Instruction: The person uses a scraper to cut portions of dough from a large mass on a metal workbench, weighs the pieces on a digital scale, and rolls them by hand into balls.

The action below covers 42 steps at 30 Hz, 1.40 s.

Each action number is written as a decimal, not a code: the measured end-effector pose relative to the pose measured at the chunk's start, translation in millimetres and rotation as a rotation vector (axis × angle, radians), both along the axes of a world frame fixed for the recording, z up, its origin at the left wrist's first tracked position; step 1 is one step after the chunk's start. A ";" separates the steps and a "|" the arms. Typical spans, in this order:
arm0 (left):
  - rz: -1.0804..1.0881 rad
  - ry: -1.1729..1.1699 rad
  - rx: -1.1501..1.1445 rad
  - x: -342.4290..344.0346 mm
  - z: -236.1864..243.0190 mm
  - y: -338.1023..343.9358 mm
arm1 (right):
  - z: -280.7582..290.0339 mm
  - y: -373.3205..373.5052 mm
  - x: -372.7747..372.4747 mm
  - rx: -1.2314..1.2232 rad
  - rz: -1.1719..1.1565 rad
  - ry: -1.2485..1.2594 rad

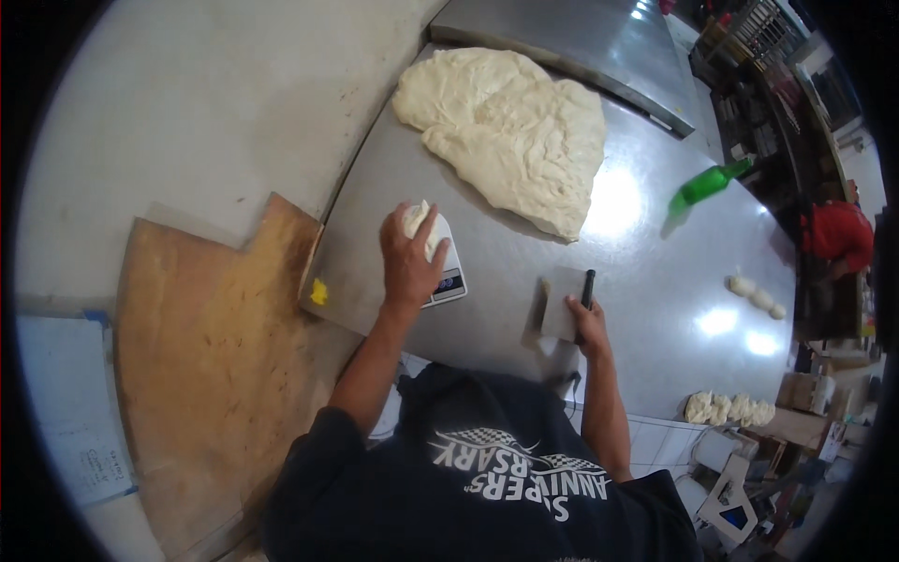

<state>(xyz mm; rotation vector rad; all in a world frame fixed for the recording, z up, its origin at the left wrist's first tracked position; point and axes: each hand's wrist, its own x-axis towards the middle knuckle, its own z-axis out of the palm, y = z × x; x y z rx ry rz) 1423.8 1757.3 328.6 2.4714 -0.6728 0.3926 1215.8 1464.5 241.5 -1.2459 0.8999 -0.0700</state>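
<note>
My left hand (409, 260) is closed over a small lump of dough (414, 221) that rests on a small white digital scale (448, 277) on the steel table (646, 272). My right hand (588, 323) grips a metal bench scraper (565, 302) by its black handle, blade flat on the table near the front edge. A large mass of pale dough (510, 131) lies spread on the table beyond both hands.
A green plastic bottle (710, 182) lies on the table at the right. Small dough pieces (757, 298) sit farther right, and several more (729, 408) near the front right edge. A wooden board (211, 365) lies left of the table. A person in red (838, 234) stands at far right.
</note>
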 end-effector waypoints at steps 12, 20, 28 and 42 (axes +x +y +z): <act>-0.745 0.809 -0.173 -126.0 -86.6 -29.6 | -7.8 -10.5 -4.0 -0.497 0.094 0.129; -0.591 0.706 -0.239 -111.0 -100.3 -48.0 | 43.6 -5.5 13.8 -0.177 0.303 0.054; 0.261 0.100 -0.016 -40.2 -59.3 -30.6 | 80.5 -2.2 13.9 -0.176 0.440 0.070; 0.238 0.447 -0.554 86.7 -97.0 31.9 | 33.7 -0.9 -17.7 -0.074 -0.109 -0.062</act>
